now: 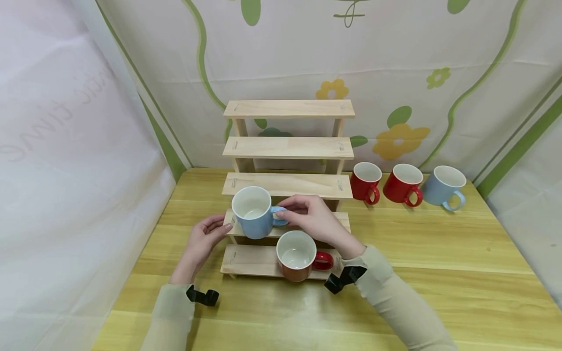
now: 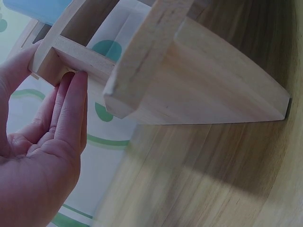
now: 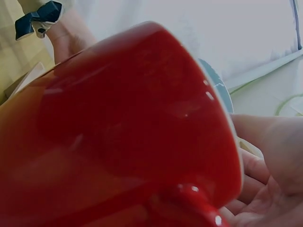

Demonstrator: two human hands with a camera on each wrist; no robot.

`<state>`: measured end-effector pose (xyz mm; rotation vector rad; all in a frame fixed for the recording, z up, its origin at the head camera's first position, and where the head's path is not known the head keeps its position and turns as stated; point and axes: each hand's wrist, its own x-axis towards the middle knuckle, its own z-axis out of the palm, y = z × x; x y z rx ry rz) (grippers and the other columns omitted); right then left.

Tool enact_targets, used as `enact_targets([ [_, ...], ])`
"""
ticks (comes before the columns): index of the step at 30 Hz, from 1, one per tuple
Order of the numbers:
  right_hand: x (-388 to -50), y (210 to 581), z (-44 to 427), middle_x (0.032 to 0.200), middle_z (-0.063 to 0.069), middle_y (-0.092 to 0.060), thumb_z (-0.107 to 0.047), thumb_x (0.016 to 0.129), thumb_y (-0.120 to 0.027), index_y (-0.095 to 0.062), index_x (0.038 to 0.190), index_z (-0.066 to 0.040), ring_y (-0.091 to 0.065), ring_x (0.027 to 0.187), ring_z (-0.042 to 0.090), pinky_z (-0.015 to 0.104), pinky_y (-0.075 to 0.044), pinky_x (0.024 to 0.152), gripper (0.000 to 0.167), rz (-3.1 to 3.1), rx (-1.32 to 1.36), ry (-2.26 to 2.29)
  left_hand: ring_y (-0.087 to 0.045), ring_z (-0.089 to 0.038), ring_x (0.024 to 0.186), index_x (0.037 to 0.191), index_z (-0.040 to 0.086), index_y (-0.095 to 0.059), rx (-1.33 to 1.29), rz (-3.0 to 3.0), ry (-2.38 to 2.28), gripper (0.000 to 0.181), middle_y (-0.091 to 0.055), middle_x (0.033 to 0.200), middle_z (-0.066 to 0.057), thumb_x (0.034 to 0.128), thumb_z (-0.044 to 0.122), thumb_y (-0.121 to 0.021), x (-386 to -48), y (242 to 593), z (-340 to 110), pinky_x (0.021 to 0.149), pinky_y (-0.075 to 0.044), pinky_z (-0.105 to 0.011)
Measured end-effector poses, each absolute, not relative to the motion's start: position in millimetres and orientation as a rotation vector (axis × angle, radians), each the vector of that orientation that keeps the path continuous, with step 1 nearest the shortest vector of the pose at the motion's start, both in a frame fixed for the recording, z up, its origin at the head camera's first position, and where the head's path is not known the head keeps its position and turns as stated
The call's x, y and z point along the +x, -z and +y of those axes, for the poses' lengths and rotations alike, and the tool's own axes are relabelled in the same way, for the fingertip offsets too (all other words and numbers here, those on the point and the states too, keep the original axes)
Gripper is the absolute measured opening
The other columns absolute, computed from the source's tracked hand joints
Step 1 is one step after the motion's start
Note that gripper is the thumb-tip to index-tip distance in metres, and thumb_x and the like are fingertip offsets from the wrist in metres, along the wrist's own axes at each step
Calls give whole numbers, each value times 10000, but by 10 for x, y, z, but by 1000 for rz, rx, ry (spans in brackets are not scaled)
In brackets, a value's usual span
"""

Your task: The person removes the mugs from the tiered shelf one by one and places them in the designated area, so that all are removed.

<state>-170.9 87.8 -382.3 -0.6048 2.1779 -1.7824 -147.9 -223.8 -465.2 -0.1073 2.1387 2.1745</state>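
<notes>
A light blue mug [image 1: 256,225] stands at the left end of the second step from the bottom of a wooden tiered rack [image 1: 287,184]. My right hand [image 1: 313,219] pinches its handle, which points right. At that step's left end is my left hand [image 1: 204,243]; in the left wrist view the thumb lies over the board [image 2: 78,56] and the fingers are beneath it. A red mug [image 1: 295,273] with a white inside sits on the lowest step, handle to the right. It fills much of the right wrist view and partly hides the right hand [image 3: 279,175].
To the rack's right, two red mugs [image 1: 362,187] and another light blue mug [image 1: 436,191] stand in a row on the wooden table [image 1: 439,258]. A patterned cloth [image 1: 281,63] hangs behind the rack, and a white cloth [image 1: 66,146] borders the left side.
</notes>
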Motion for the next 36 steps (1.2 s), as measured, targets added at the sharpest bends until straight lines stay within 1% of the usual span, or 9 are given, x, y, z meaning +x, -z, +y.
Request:
enact_targets([
  [5,-1709,3814,850,1053,129,-736,-227,971,-738,-735,1140,-30,-712,949,284,373,-618,783,259,2201,-604,1756,-632,-157,1038,1343,-97,-535,-106,2135,-2175,442,-620,1160,-120,976,79,-708,-1478,4657,-2239,918,-555,-274],
  [11,-1698,3794,832,1065,179,-728,-230,979,-728,-738,1120,-23,-706,965,299,393,-615,799,250,2203,-594,1748,-629,-161,1047,1345,-99,-533,-94,2124,-2180,437,-615,1167,-124,980,74,-702,-1477,4658,-2246,924,-551,-274],
  [17,-1705,3821,841,1054,176,-734,-204,986,-718,-735,1096,-16,-708,984,295,386,-615,799,219,2171,-595,1773,-629,-159,1048,1343,-95,-538,-105,2132,-2169,437,-613,1171,-130,980,82,-705,-1475,4650,-2238,925,-550,-272],
  [24,-1730,3882,880,1041,162,-736,-160,989,-708,-718,1106,1,-706,977,298,391,-612,814,200,2118,-593,1804,-629,-158,1038,1340,-96,-539,-108,2115,-2183,442,-617,1158,-116,975,83,-712,-1475,4639,-2235,919,-553,-270],
  [36,-1715,3931,898,1027,192,-731,-129,992,-697,-714,1100,29,-693,973,310,396,-607,833,193,2081,-576,1869,-634,-157,1045,1348,-102,-539,-98,2124,-2178,457,-625,1171,-119,975,93,-716,-1477,4645,-2237,920,-551,-266],
])
